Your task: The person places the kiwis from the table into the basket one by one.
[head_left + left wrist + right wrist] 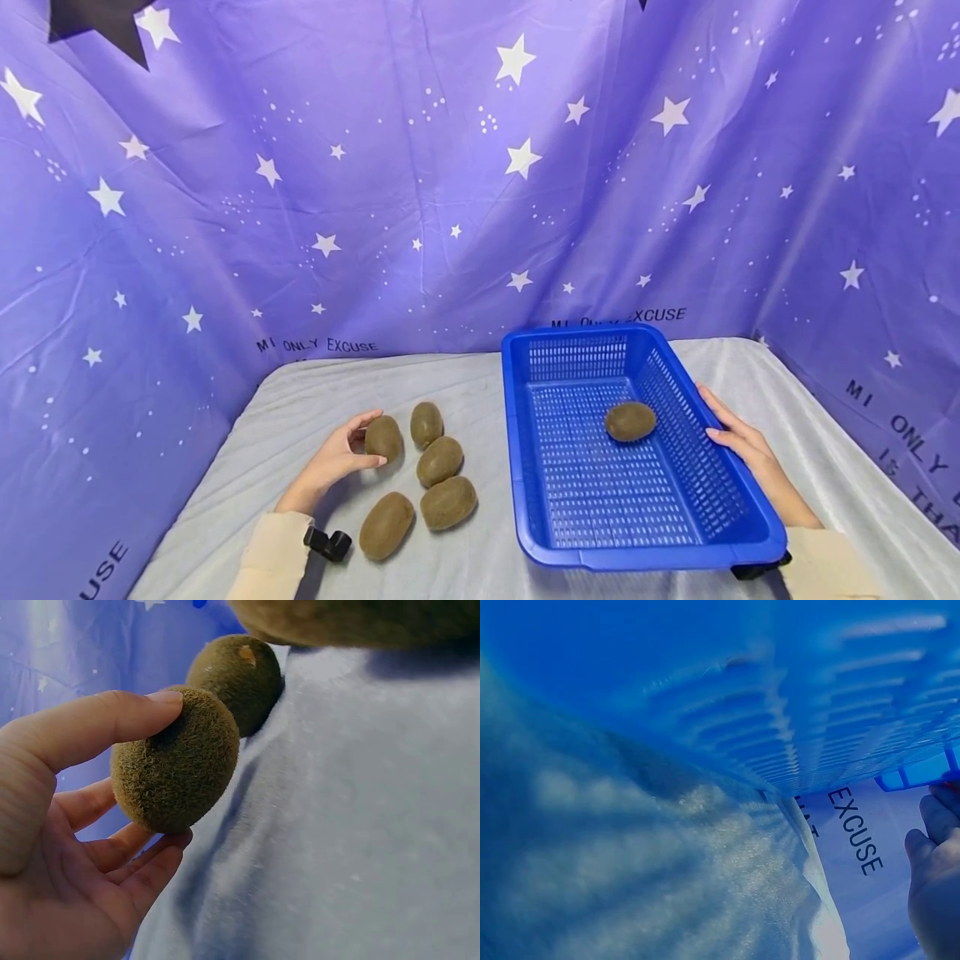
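Note:
My left hand (337, 454) pinches a brown fuzzy kiwi (383, 440) between thumb and fingers, at the left of the table. In the left wrist view the thumb lies on top of this kiwi (176, 761) and the fingers curl beneath it. Several more kiwis (448, 502) lie in a loose group just right of that hand. A blue plastic basket (512, 450) with slotted walls stands on the right, one kiwi (630, 422) inside it. My right hand (757, 458) holds the basket's right rim, thumb at the edge; the basket wall partly hides its fingers.
Pale grey cloth (300, 392) covers the table. Purple star-patterned curtains (420, 183) hang behind and along both sides. A small black device (327, 544) is strapped to the left wrist, over a cream sleeve.

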